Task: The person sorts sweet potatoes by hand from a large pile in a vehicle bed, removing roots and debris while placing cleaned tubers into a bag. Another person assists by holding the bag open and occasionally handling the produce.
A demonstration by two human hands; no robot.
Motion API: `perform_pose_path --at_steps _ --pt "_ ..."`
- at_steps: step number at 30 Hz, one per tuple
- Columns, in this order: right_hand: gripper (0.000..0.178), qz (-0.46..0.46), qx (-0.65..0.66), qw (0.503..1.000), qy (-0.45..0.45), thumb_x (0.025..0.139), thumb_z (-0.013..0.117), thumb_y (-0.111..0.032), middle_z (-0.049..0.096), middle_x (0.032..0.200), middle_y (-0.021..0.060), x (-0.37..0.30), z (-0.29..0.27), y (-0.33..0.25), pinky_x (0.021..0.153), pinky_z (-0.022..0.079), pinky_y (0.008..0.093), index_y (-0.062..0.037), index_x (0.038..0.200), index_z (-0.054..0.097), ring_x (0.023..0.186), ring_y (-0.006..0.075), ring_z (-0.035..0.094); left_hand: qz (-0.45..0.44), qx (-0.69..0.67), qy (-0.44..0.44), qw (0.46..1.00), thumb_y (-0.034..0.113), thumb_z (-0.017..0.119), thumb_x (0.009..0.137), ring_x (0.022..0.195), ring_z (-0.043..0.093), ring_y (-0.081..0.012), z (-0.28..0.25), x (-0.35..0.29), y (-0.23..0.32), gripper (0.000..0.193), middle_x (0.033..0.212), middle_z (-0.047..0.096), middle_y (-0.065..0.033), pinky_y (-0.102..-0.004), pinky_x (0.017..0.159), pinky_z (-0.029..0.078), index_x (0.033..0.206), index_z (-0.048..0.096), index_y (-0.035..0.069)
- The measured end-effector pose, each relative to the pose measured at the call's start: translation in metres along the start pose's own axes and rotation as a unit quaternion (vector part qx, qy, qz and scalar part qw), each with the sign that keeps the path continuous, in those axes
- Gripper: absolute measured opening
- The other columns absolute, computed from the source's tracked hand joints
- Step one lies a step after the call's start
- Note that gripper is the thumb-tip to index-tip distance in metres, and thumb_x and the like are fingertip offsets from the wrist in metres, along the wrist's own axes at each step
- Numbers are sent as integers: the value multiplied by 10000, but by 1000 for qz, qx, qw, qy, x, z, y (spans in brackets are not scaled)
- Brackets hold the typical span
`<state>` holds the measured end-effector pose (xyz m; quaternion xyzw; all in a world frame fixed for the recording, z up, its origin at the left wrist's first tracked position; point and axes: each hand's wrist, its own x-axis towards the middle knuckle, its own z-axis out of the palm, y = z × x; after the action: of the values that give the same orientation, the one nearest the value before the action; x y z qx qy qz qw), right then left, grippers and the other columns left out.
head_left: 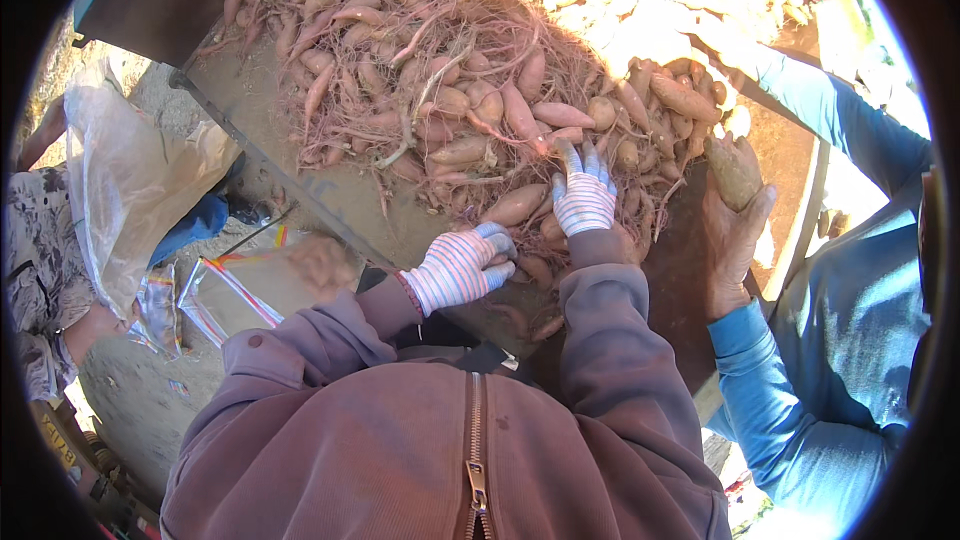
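Head view: right hand (585, 198) rests on sweet potato pile (440, 125), left hand (458, 268) at its near edge; can't tell if either grasps.

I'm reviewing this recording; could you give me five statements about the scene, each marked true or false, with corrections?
1. The wearer's left hand and right hand are in white knit gloves with pink and blue stripes. True.
2. The right hand is at the near edge of the root-tangled heap of pinkish-brown sweet potatoes. True.
3. The whole heap lies in shade. False: its far right part is in bright sunlight.
4. The blue-sleeved co-worker's raised hand holds a large, rounded brown tuber. True.
5. The translucent plastic bag is at the picture's right edge. False: it is on the left side, near another person's patterned sleeve.
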<state>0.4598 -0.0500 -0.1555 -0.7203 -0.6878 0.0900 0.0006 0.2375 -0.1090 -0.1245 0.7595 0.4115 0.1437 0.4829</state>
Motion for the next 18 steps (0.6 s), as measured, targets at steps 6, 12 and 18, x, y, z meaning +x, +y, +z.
perform_pose_path --at_steps 6,12,18 --pt "381 222 32 937 -268 949 460 -356 578 1260 216 -49 -14 47 949 445 511 -132 1224 597 1075 404 603 -38 238 29 970 275 614 864 871 650 -338 3 72 6 276 935 659 -141 -445 736 530 1056 601 78" --pt "472 100 46 993 40 883 592 -327 520 1352 153 -42 -33 21 977 417 513 -103 1295 532 1227 374 494 -111 234 -66 964 319 691 787 940 650 -337 1 99 1 395 961 687 -151 -460 782 529 1090 594 85" --pt "538 -52 1 998 40 839 617 -460 557 1306 95 79 -23 -1 1073 271 569 -122 1256 586 1325 344 375 -156 -66 -77 983 336 767 739 1010 633 -283 -34 62 2 661 1080 670 -150 -368 894 486 1326 553 119"
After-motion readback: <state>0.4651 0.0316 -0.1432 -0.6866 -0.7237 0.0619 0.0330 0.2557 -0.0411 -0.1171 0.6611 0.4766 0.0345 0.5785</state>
